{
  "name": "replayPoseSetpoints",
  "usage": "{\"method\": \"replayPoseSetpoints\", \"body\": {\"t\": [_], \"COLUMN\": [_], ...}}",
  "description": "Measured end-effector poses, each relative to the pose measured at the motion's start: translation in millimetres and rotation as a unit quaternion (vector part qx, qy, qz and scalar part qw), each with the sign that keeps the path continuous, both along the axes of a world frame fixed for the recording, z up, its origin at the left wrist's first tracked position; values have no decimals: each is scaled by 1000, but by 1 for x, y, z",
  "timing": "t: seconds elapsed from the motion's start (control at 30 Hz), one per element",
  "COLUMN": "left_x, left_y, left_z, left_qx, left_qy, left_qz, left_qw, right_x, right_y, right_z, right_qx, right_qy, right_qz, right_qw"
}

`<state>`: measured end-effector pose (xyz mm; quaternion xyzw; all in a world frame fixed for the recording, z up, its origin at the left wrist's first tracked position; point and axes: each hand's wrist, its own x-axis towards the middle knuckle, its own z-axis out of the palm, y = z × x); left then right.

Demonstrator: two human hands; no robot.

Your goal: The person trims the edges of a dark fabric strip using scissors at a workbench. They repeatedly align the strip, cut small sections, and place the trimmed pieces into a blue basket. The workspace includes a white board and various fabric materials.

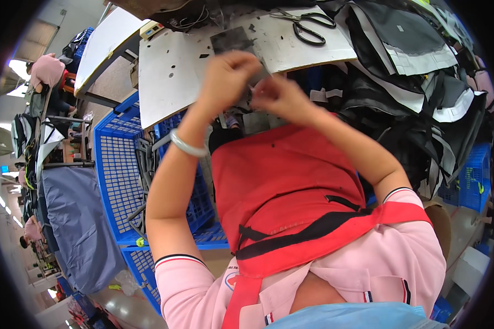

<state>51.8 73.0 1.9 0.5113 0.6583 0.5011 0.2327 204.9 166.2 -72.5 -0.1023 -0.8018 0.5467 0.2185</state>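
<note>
My left hand (228, 77) and my right hand (282, 98) are raised close together above the near edge of the white worktable (164, 82). Both are blurred, with fingers curled in as if pinching. Whatever they hold is too small and smeared to make out. A dark square plate (230, 39) lies on the table just beyond my left hand. Black-handled scissors (308, 33) rest farther back to the right. Small dark scraps are scattered over the tabletop.
Black and grey fabric pieces with white edges (406, 44) are heaped at the right. Blue plastic crates (121, 175) stand at the left below the table, holding grey parts. A second white table (107, 41) is at the far left. Another person (46, 71) is beyond it.
</note>
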Motion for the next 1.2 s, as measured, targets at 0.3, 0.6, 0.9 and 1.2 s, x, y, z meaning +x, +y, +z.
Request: {"method": "replayPoseSetpoints", "body": {"t": [0.3,0.6,0.9,1.2], "left_x": [6,23,33,-38], "left_y": [-67,-92,-58,-22], "left_z": [8,12,111,50], "left_qx": [-239,-292,-167,-81], "left_qy": [23,-33,-157,173], "left_qz": [-128,-147,-135,46], "left_qw": [962,944,964,981], "right_x": [64,111,43,-27], "right_y": [-22,-8,4,70], "right_z": [54,66,146,98], "right_qx": [-220,94,393,469], "right_qy": [-11,-204,-38,-88], "right_qz": [-39,177,-13,-75], "right_qw": [975,958,919,876]}}
